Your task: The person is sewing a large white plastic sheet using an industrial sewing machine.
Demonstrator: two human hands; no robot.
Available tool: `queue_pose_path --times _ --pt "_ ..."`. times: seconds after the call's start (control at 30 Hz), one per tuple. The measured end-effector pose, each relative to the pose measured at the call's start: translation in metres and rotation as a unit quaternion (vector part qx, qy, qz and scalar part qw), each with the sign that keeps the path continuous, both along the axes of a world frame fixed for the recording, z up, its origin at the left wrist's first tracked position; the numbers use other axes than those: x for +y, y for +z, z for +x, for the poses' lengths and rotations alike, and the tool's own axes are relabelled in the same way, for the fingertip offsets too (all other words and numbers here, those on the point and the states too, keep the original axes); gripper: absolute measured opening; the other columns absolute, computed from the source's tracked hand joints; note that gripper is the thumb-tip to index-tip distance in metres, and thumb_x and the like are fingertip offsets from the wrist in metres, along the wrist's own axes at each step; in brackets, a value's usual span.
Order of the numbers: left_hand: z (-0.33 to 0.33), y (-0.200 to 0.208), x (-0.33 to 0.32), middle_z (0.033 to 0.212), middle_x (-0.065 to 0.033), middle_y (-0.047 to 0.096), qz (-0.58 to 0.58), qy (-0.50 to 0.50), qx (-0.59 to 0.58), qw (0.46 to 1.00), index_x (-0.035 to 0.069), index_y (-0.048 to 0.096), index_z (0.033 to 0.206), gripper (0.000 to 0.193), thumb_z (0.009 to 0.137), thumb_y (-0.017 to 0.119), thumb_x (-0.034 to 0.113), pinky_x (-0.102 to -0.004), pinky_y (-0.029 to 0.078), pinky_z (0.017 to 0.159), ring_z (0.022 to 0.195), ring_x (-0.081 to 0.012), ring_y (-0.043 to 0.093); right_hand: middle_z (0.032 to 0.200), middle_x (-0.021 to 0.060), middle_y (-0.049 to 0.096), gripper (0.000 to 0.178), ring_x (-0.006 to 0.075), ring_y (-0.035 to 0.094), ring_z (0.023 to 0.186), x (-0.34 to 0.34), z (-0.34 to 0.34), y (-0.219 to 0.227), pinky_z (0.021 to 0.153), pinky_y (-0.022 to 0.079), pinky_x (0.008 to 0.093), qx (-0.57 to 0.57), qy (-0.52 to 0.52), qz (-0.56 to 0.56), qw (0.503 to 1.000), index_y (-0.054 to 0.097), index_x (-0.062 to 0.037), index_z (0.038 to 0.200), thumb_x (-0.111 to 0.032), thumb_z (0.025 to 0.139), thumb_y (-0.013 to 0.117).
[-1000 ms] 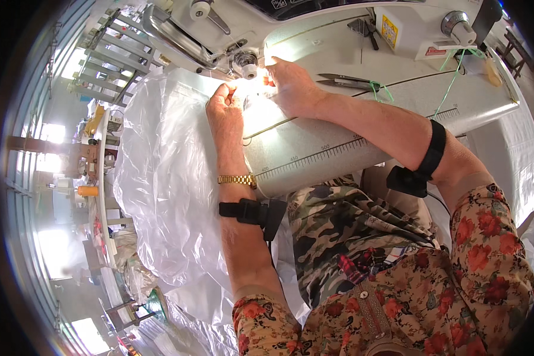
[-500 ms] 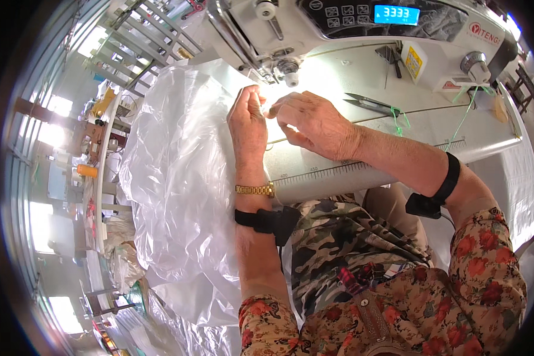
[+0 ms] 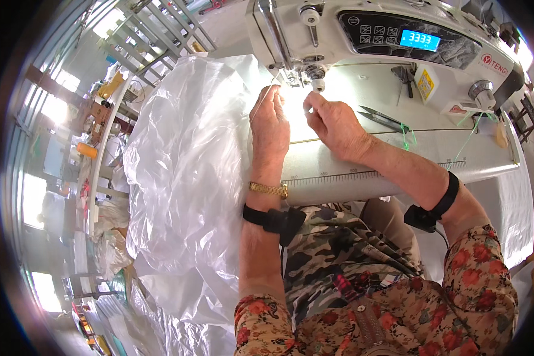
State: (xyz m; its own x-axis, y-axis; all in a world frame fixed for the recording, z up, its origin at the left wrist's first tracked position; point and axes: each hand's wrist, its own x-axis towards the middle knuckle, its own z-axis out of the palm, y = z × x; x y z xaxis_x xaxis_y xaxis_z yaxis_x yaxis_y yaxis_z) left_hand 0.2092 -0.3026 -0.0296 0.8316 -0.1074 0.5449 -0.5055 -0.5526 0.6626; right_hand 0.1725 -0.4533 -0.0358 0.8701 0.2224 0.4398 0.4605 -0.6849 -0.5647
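Beneath the head of a white sewing machine (image 3: 288, 41), my left hand (image 3: 270, 127) is closed, fingertips pinched just left of the needle area (image 3: 296, 77). A thin pale thread (image 3: 266, 97) runs down across its fingers. My right hand (image 3: 341, 127) is bent in a pinch a little to the right, its fingertips just below the machine's white round knob (image 3: 318, 85). Strong lamp glare hides whatever lies between those fingertips. A big heap of clear plastic sheeting (image 3: 184, 160) lies left of my left hand.
Black thread snips (image 3: 382, 118) with green thread lie on the machine bed right of my right hand. A printed ruler scale (image 3: 332, 177) follows the bed's front edge. The control panel (image 3: 409, 35) is lit. Shelves (image 3: 101, 160) with assorted items stand far left.
My hands have moved apart from each other and up closer to the needle area. The thread now shows across my left fingers. The whole view has shifted, with the machine appearing farther right.
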Motion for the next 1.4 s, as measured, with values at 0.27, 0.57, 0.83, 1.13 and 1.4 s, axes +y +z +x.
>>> queue_pose_path --times 0.27,0.57,0.83,1.13,1.4 --pt "0.007 -0.008 0.001 0.087 -0.017 0.063 0.011 0.01 -0.067 0.998 -0.001 0.054 0.105 0.014 0.095 0.048 0.008 -0.0377 0.049 0.072 0.081 -0.0298 0.063 0.067 0.0179 0.062 0.021 0.036 0.065 0.071 0.001 0.005 -0.003 0.068 0.051 0.0433 0.007 -0.096 0.016 0.995 0.056 0.0002 0.101 -0.01 0.083 0.06" --pt "-0.008 0.0 -0.005 0.093 -0.0185 0.061 0.035 0.012 -0.125 0.991 -0.003 0.055 0.097 0.016 0.081 0.058 -0.003 -0.0403 0.049 0.075 0.088 -0.0349 0.06 0.082 0.0203 0.065 0.013 0.0336 0.067 0.073 -0.001 0.013 0.0 0.066 0.054 0.0418 0.006 -0.128 -0.196 0.972 0.066 0.0 0.082 -0.011 0.082 0.06" --pt "-0.025 0.012 -0.011 0.074 -0.0103 0.062 -0.043 -0.126 -0.211 0.968 -0.003 0.057 0.078 0.007 0.079 0.064 -0.001 -0.0294 0.045 0.056 0.06 -0.0215 0.058 0.108 0.0144 0.058 0.017 0.0273 0.065 0.075 -0.007 0.0 -0.003 0.062 0.054 0.0357 -0.154 -0.009 -0.137 0.978 0.064 -0.0016 0.094 -0.013 0.082 0.062" --pt "-0.034 0.014 -0.01 0.074 -0.0078 0.057 -0.11 -0.037 -0.317 0.941 0.002 0.054 0.082 0.018 0.074 0.07 0.001 -0.0267 0.04 0.051 0.057 -0.0175 0.052 0.098 0.007 0.054 0.016 0.0241 0.063 0.074 -0.001 -0.007 0.001 0.059 0.053 0.0351 -0.159 0.075 -0.106 0.979 0.057 -0.0022 0.09 -0.011 0.078 0.064" --pt "-0.009 0.009 -0.003 0.097 -0.0085 0.06 -0.227 0.006 -0.053 0.972 0.001 0.055 0.107 0.04 0.076 0.077 0.013 -0.0232 0.044 0.057 0.064 -0.0115 0.057 0.093 0.0063 0.054 0.015 0.0226 0.062 0.069 0.001 -0.007 0.003 0.057 0.053 0.0337 -0.151 0.07 -0.14 0.976 0.057 -0.0014 0.087 -0.01 0.077 0.065"
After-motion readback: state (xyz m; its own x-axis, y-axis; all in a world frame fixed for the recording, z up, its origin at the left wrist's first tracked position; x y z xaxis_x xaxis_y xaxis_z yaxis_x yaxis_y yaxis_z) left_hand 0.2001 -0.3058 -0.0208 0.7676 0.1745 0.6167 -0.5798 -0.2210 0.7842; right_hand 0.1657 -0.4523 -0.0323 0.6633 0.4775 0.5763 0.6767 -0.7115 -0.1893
